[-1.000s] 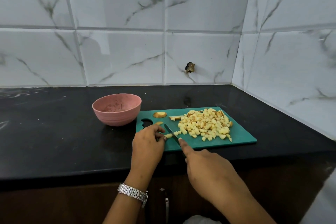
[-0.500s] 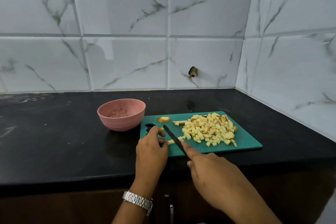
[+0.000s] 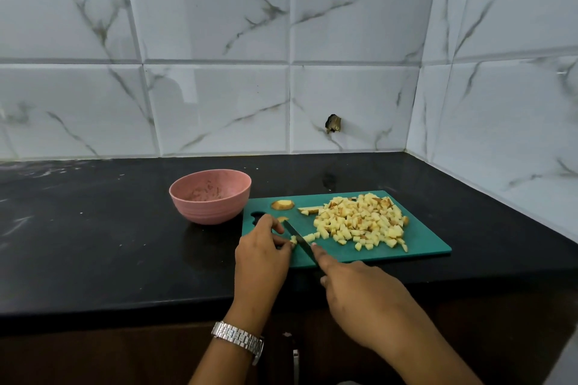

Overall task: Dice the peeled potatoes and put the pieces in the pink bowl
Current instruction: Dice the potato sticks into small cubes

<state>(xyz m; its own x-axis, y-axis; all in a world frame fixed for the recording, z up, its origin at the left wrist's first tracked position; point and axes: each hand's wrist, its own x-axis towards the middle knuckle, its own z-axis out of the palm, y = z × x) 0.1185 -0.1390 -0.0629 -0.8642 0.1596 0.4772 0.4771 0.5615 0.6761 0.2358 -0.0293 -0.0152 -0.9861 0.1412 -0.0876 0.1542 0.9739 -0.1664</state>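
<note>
At the near left of the green cutting board (image 3: 422, 247), the left hand (image 3: 262, 255) pinches a potato strip (image 3: 293, 240) with curled fingertips. The right hand (image 3: 359, 294) grips the knife (image 3: 295, 235), forefinger along the blade, which is set across the strip. The diced pile (image 3: 359, 222) lies on the board's right, and the pink bowl (image 3: 210, 195) stands just left of the board.

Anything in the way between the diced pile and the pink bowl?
Nothing tall. A potato end slice and an uncut strip lie on the green board between the diced pile and the pink bowl; both are low.
</note>
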